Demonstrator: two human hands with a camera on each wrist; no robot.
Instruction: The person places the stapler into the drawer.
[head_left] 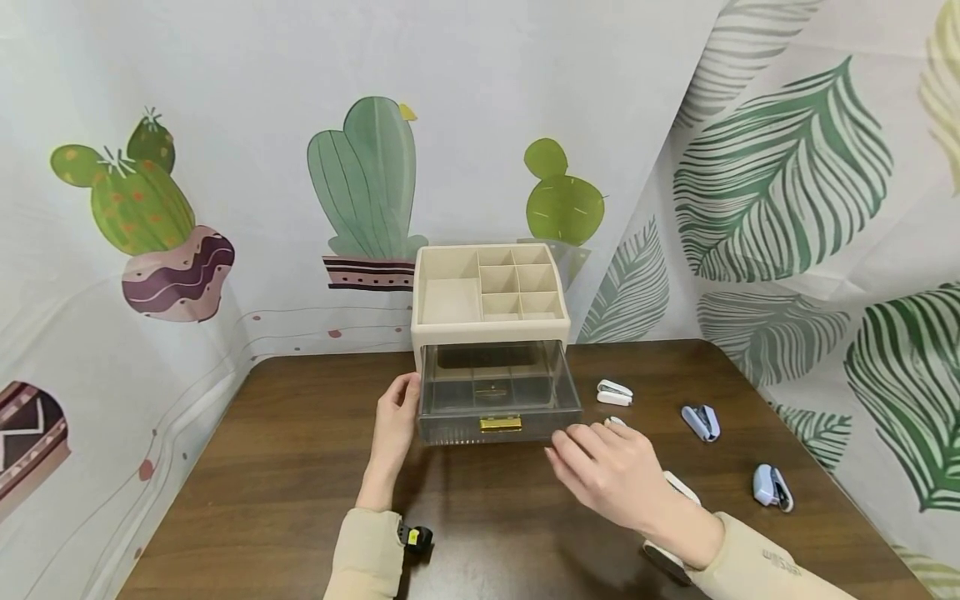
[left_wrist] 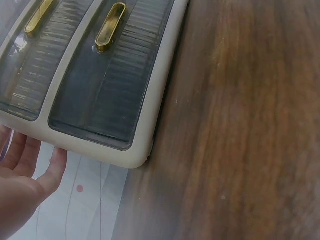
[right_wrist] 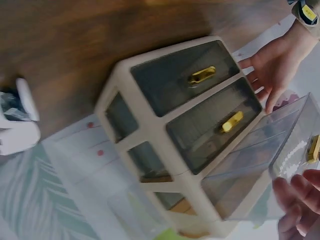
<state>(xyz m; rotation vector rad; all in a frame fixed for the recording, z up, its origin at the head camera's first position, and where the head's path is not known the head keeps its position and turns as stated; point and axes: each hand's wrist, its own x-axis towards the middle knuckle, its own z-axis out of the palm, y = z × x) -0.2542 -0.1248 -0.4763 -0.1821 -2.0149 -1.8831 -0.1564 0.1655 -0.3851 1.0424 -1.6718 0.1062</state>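
A cream desktop organizer (head_left: 491, 333) stands near the back of the table, its clear grey top drawer (head_left: 457, 427) pulled out. A gold handle (head_left: 500, 424) sits on the drawer front, and dividers show inside. My left hand (head_left: 397, 421) rests against the organizer's left side, fingers extended along the frame. In the right wrist view, two lower drawers with gold handles (right_wrist: 202, 75) are closed. My right hand (head_left: 607, 471) is at the drawer's front right corner, fingers loosely bent. Its fingertips (right_wrist: 284, 192) lie right at the drawer front's edge, away from the handle.
To the right lie a white mini stapler (head_left: 615, 392), a blue stapler (head_left: 701, 422) and another blue stapler (head_left: 772, 487). White objects (head_left: 681, 486) are partly hidden by my right hand and forearm. Open compartments (head_left: 517, 279) top the organizer. A patterned cloth (head_left: 465, 125) hangs behind.
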